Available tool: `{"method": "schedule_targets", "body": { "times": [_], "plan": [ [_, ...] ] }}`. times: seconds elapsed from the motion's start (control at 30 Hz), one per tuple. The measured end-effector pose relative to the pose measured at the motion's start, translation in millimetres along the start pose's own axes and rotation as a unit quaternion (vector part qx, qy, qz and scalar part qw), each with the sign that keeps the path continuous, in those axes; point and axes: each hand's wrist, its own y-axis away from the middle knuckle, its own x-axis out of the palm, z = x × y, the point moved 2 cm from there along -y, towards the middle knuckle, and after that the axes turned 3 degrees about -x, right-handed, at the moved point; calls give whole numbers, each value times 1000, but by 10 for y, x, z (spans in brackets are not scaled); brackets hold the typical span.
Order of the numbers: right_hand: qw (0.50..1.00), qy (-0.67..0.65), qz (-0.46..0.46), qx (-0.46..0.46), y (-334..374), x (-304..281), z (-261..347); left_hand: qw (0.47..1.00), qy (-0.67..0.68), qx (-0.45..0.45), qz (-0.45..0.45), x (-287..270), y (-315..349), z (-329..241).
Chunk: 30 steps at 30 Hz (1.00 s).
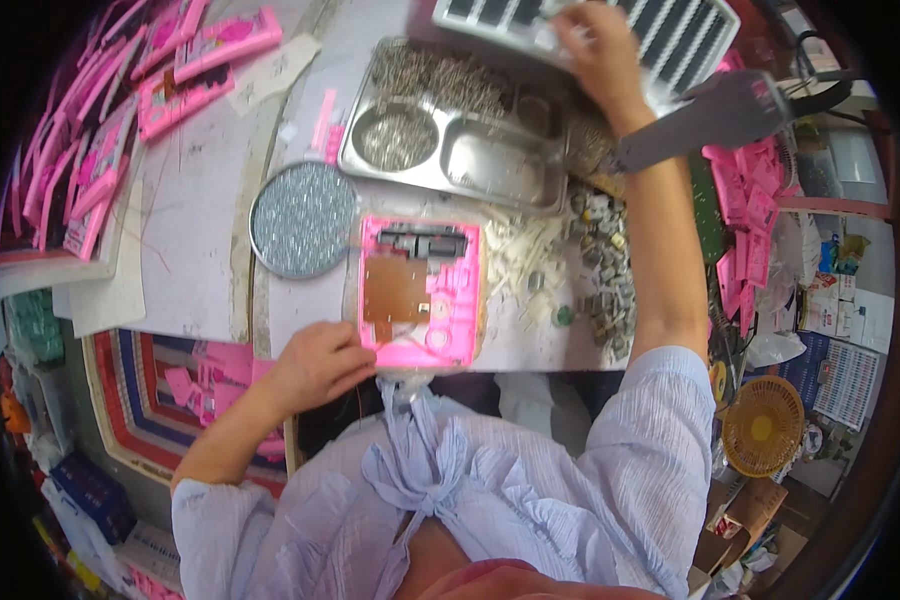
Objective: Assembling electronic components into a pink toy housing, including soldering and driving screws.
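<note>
A pink plastic casing (465,345) lies open side up at the table's front edge. Inside it are a brown circuit board (395,290) and a black part (425,243) near its far end. The bent fingers of my left hand (320,367) press together at the casing's near left corner, gripping its edge. My right hand (602,50) is stretched far forward over a white tray with dark slots (660,35). Its fingers are pinched beside something whitish, too blurred to name.
A steel compartment tray (500,165) holds many small metal pieces. A round dish (303,220) of tiny metal parts stands left of the casing. Loose metal parts (602,260) lie to the right. Pink casings (95,170) pile up far left. A grey tool (710,120) overhangs my right forearm.
</note>
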Motion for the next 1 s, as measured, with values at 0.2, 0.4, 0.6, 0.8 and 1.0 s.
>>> {"method": "schedule_targets", "body": {
  "times": [0.2,0.4,0.6,0.8,1.0],
  "plan": [
    [696,-361,-401,475,753,-1257,621,1000,22,-12,0,18,24,2],
    [871,-365,90,316,987,-1056,2963,999,33,-31,12,0,-8,-10],
    [914,-325,150,192,998,-794,3350,999,27,-40,11,12,-13,-19],
    [923,-312,153,166,1053,-753,3353,999,34,-40,-3,23,15,-19],
    [917,-318,169,172,1061,-746,3317,999,29,-29,12,18,-31,-16]
  ]
}}
